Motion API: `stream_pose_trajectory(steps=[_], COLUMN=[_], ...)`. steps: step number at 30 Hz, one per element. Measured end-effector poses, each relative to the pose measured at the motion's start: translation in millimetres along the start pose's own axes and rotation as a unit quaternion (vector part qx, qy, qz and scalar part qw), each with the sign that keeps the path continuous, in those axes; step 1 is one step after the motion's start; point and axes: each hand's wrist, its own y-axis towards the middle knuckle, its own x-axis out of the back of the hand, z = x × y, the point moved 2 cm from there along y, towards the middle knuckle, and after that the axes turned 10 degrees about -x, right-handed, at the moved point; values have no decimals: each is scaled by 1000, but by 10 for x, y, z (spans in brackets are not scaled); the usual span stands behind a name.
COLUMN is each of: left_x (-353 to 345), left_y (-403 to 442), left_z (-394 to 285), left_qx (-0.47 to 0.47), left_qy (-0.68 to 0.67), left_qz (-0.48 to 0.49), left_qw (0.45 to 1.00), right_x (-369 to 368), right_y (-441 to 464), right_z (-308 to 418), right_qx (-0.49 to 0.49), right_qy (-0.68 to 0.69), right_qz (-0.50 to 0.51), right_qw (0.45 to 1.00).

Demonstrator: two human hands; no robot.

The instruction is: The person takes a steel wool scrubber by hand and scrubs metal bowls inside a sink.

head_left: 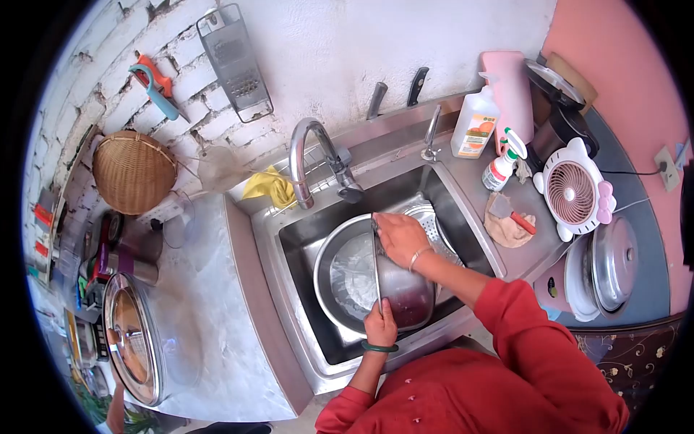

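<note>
A shiny metal bowl is tipped on its side over a larger steel basin in the sink. My left hand is closed on the bowl's lower rim, thumb on the outside. At the upper end, my right hand holds the rim, its palm against the outer wall; some fingertips are hidden behind the edge. Whitish, cloudy water lies in the basin. Behind the bowl, a perforated metal strainer is partly covered by my right forearm.
A curved faucet arches over the sink, beside a yellow cloth. To the right stand a large bottle, a spray bottle, a scraper on a cloth and a fan. A glass lid lies left.
</note>
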Motion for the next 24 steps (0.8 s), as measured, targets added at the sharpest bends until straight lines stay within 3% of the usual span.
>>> stream_pose_trajectory(steps=[2,4,11,17,19,21,22,24], left_x=[-66,-75,-118,-63,-72,-73,-84,-106], left_y=[-9,62,106,128,98,38,17,-8], left_z=[41,-23,-81,-76,-87,-86,-137,-102], left_qx=[-19,1,-21,-2,-30,-29,-20,-22], left_qy=[26,11,-2,-22,1,44,38,38], left_qz=[4,20,67,15,14,65,67,64], left_qw=[999,1000,998,1000,999,996,997,997], right_x=[358,530,592,548,575,616,586,538], right_y=[-438,-788,-1047,-925,-834,-635,-535,-490], right_z=[343,445,374,388,324,201,128,128], right_qx=[47,90,70,64,47,-126,-166,-141], right_qy=[-56,-41,-16,61,71,190,187,152], right_qz=[-41,-7,-5,-46,-75,-87,-107,-126], right_qw=[996,995,997,995,994,970,962,970])
